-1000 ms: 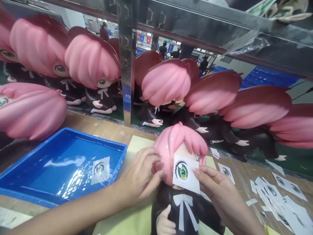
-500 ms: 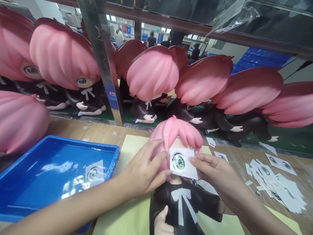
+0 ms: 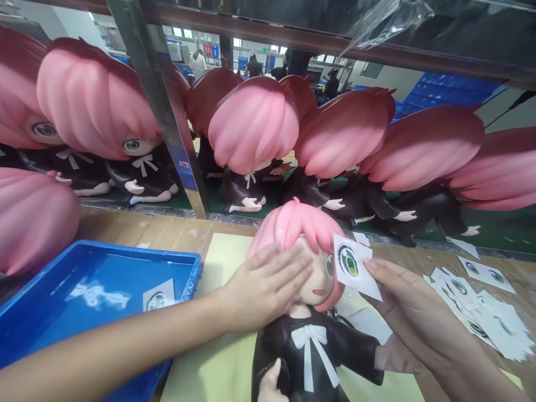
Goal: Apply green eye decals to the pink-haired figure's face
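In front of me is a pink-haired doll figure [image 3: 312, 329] in a black dress with a white bow. My left hand [image 3: 268, 282] lies flat across one side of its face, fingers stretched out, covering the eye area there. The doll's other eye and its small mouth are visible. My right hand [image 3: 402, 285] pinches a white eye decal sheet [image 3: 355, 267] by its edge, beside the doll's head. A green eye is printed on the sheet. Beneath the doll lies pale yellow paper [image 3: 218, 268].
At left, a blue tray [image 3: 125, 248] holds water and one eye decal [image 3: 159, 296]. Cut decal pieces [image 3: 481, 312] are piled at right. Behind a metal post [image 3: 167, 106], several similar figures [image 3: 255, 125] stand in a row. Farther back are people [image 3: 253, 67].
The decal sheet has moved right, off the doll's face, in my right hand. My left hand has shifted right and flattened over the face.
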### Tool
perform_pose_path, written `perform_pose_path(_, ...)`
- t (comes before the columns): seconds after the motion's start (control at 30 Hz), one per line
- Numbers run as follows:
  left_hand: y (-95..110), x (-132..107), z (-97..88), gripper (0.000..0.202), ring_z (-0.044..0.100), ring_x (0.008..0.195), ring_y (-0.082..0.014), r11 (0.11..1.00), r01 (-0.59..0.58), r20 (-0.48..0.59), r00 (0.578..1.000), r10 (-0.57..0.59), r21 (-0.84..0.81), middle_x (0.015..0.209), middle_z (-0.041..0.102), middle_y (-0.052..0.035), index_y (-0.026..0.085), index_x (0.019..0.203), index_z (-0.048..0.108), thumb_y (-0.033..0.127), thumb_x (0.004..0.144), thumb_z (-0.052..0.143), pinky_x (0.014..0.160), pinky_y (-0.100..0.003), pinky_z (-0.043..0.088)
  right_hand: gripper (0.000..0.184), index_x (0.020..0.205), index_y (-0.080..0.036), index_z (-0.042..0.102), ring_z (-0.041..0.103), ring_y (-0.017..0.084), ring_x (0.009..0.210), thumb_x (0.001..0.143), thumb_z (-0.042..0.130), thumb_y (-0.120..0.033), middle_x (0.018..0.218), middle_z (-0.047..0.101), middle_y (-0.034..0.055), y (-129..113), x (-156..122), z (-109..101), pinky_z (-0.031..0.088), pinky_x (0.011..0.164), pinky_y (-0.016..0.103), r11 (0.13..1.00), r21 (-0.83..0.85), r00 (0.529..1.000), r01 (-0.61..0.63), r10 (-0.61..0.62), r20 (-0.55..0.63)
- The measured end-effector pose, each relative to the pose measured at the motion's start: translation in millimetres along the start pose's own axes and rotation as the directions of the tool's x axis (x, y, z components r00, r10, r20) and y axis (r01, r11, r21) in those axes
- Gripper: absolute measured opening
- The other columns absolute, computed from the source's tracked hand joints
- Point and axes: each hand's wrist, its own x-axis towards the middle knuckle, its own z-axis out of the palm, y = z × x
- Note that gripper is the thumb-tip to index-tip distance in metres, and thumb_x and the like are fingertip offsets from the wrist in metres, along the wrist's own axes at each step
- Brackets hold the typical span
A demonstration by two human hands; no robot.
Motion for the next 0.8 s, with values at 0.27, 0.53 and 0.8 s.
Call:
perform_pose_path(0.27, -1, 15, 7.1, 0.059, 0.048, 0.141, -0.0286, 0.993, -0.103, 0.059, 0.993, 0.106, -0.048, 0.147, 0.054, -0.0164, 0.000, 0.142, 0.048, 0.043, 0.102, 0.044, 0.121, -0.044, 0.038, 0.047, 0.100, -0.017, 0.072, 0.065, 0.024, 0.091, 0.068, 0.089, -0.048, 0.105, 0.068, 0.0112, 3, 6, -9, 0.058, 0.075, 0.027, 1.000, 0.011, 0.999, -0.005, 0.005, 0.032)
perform_pose_path(0.53, -14, 10, -8.8, 0.053, 0.055, 0.134, -0.0242, 0.998, -0.048, 0.056, 0.997, 0.050, -0.038, 0.144, 0.059, -0.0094, 0.005, 0.135, 0.057, 0.044, 0.102, 0.043, 0.127, -0.042, 0.026, 0.057, 0.092, -0.015, 0.074, 0.064, 0.024, 0.088, 0.055, 0.094, -0.053, 0.099, 0.068, 0.0137, 2, 9, -7, 0.057, 0.077, 0.029, 0.997, 0.004, 0.997, -0.079, 0.079, -0.003)
perform_pose_path(0.8, -5, -2, -8.2, 0.038, 0.054, 0.136, -0.0262, 0.972, -0.097, 0.074, 0.991, 0.115, -0.213, 0.139, 0.063, -0.0115, 0.006, 0.131, 0.060, 0.022, 0.098, 0.049, 0.124, -0.042, 0.033, 0.050, 0.099, -0.017, 0.073, 0.064, 0.027, 0.097, 0.068, 0.087, -0.054, 0.098, 0.069, 0.0142, 3, 8, -10, 0.054, 0.091, 0.034, 0.994, -0.003, 0.988, -0.113, 0.113, 0.109)
